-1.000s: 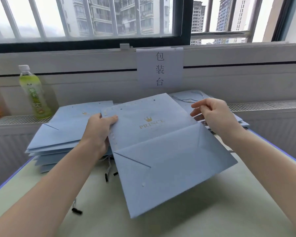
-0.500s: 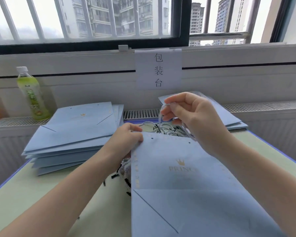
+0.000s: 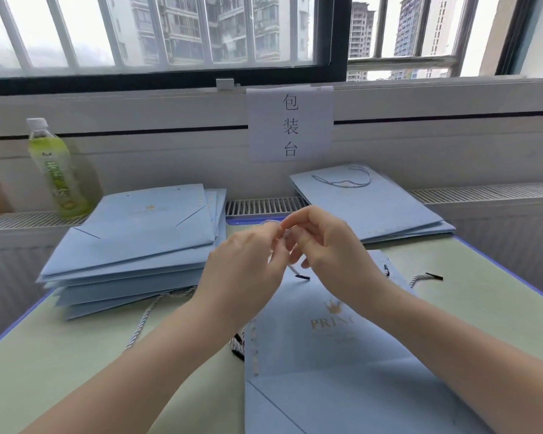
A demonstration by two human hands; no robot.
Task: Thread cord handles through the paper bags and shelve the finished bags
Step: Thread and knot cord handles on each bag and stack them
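Observation:
A flat light-blue paper bag (image 3: 326, 355) with a gold crown logo lies on the table in front of me. Above its top edge my left hand (image 3: 248, 270) and my right hand (image 3: 323, 249) meet, and both pinch one twisted white-and-blue cord (image 3: 293, 270) whose black tip hangs just over the bag. More loose cords lie beside the bag on the left (image 3: 148, 314) and on the right (image 3: 423, 277). A stack of handle-less bags (image 3: 138, 242) sits at the left. Bags with cord handles (image 3: 367, 208) lie at the back right.
A green drink bottle (image 3: 57, 170) stands on the radiator ledge at the far left. A paper sign (image 3: 290, 126) hangs on the wall under the window. The pale green table (image 3: 60, 371) has a blue rim.
The bag was laid flat on the table close to me. My left hand let go of the bag and rose to join my right hand on the cord.

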